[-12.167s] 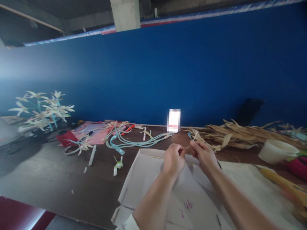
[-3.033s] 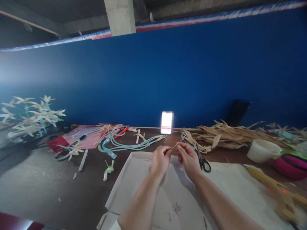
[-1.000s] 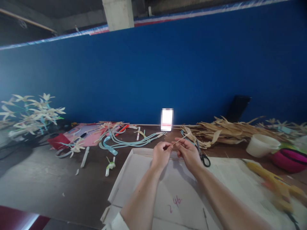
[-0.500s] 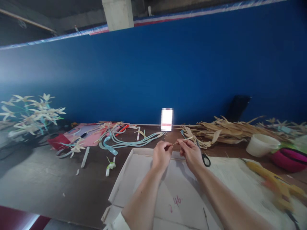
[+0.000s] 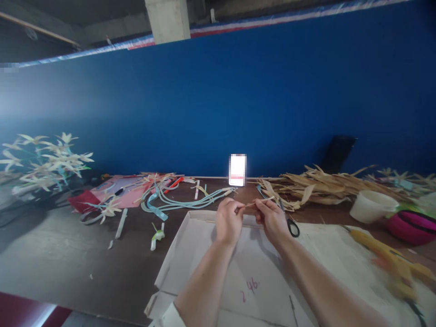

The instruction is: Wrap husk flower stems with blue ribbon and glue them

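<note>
A thin tan strip, perhaps dried husk, is stretched between my two hands above the far edge of the cardboard box lid. My left hand pinches one end between thumb and fingers. The other end is pinched in my right hand, and a pale tip sticks out past its fingers. Beside the right wrist lie scissors, their black handle showing and the rest partly covered. Bundled dried husks lie beyond that hand.
Light blue wired stems curve behind the box. At left stand white husk flowers. On the right are a yellow glue gun, a white cup and a magenta pouch. A bright phone screen leans against the blue wall.
The strip between my fingers has turned a little, and both hands have shifted only slightly. Everything on the table lies as before.
</note>
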Motion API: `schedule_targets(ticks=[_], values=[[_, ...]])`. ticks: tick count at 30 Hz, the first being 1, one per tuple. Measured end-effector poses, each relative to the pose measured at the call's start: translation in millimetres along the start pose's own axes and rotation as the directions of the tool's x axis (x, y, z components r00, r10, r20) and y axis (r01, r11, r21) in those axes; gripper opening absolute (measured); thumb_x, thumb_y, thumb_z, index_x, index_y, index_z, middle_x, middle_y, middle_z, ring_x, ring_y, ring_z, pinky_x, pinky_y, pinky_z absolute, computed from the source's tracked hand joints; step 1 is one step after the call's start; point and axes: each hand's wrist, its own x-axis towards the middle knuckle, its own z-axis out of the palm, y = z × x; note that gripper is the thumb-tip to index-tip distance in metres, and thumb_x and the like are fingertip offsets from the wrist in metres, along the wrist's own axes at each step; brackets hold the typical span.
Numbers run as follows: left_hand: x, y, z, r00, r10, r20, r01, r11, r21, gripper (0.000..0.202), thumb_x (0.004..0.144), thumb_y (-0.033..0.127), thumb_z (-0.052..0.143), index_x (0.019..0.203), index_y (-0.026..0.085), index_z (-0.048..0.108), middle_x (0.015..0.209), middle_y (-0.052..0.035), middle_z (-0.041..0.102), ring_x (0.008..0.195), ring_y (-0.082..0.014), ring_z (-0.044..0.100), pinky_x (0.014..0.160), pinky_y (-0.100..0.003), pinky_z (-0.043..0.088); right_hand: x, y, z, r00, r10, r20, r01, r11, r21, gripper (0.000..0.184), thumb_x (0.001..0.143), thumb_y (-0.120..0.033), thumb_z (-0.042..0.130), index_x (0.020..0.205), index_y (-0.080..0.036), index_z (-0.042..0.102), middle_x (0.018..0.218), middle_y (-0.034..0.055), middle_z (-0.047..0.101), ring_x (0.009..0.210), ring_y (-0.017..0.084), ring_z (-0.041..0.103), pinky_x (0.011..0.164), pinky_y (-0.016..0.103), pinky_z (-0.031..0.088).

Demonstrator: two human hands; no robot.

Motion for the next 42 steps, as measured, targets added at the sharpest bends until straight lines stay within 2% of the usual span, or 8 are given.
schedule_targets(ticks=[10,14,18,24,34,39,42], values=[[0.6,-0.1,1.3,0.999,0.035,-0.025,-0.036,0.999,-0.023,0.006,0.074,0.012,0.059,0.074,0.017,0.063,0.076,-0.0025,0.055,0.079,-0.0141,0.050,0.072,-0.026,0.040,2.2,-0.3,-1.9,0.990,0.135,0.051,-0.142,0.978,0.155,0.022,0.066,-0.035,0.068,0.074,-0.017,0.059,0.069,0.0030,0.065,0.040,0.005,0.040,0.036,0.019,0.027],[1.3,-0.9,1.1,1.000,0.012,-0.024,-0.012,0.999,-0.032,0.005,0.074,0.014,0.059,0.073,0.017,0.062,0.075,-0.0022,0.055,0.076,-0.0136,0.050,0.069,-0.026,0.040,2.0,-1.3,-2.1,0.989,0.120,0.087,-0.132,0.980,0.149,0.023,0.067,-0.036,0.067,0.078,-0.018,0.060,0.072,0.0029,0.065,0.043,0.006,0.042,0.037,0.019,0.029],[1.9,-0.6,0.2,0.999,0.005,-0.032,-0.006,0.999,-0.045,0.005,0.075,0.015,0.058,0.072,0.017,0.062,0.075,-0.0021,0.055,0.075,-0.0133,0.050,0.069,-0.026,0.040,-2.5,-3.4,1.2,0.987,0.094,0.129,-0.107,0.989,0.101,0.026,0.067,-0.038,0.067,0.084,-0.018,0.062,0.085,0.0034,0.063,0.048,0.006,0.045,0.040,0.020,0.032],[1.4,0.2,0.2,0.999,0.015,-0.043,-0.018,0.998,-0.066,0.007,0.075,0.013,0.057,0.074,0.017,0.062,0.076,-0.0026,0.055,0.077,-0.0133,0.051,0.070,-0.025,0.040,-7.4,-2.3,5.4,0.976,0.092,0.200,-0.093,0.996,-0.004,0.024,0.064,-0.034,0.070,0.080,-0.019,0.062,0.056,-0.0040,0.049,0.049,0.007,0.041,0.043,0.020,0.031],[1.0,0.6,0.8,1.000,0.002,-0.016,-0.002,0.999,-0.048,0.007,0.076,0.015,0.057,0.076,0.017,0.063,0.077,-0.0029,0.055,0.078,-0.0138,0.051,0.072,-0.027,0.041,-4.8,1.7,4.0,0.988,0.056,0.142,-0.051,0.998,-0.038,0.027,0.064,-0.041,0.068,0.075,-0.019,0.061,0.052,-0.0048,0.046,0.046,0.008,0.038,0.042,0.020,0.029],[0.6,0.7,2.3,0.999,-0.020,0.027,0.022,0.997,-0.070,0.008,0.077,0.021,0.056,0.081,0.018,0.063,0.079,-0.0028,0.055,0.074,-0.0122,0.051,0.069,-0.024,0.042,-2.9,4.7,1.6,0.992,0.043,0.123,-0.036,0.997,-0.062,0.027,0.064,-0.042,0.068,0.076,-0.019,0.062,0.054,-0.0040,0.049,0.046,0.008,0.039,0.043,0.021,0.030],[0.2,-0.1,2.7,0.999,-0.031,0.042,0.033,0.997,-0.063,0.009,0.078,0.021,0.055,0.078,0.018,0.063,0.077,-0.0021,0.055,0.070,-0.0110,0.050,0.067,-0.023,0.041,-2.2,6.5,0.6,0.992,0.030,0.124,-0.020,0.997,-0.078,0.027,0.065,-0.042,0.068,0.077,-0.018,0.062,0.054,-0.0039,0.049,0.046,0.008,0.039,0.043,0.020,0.030]])
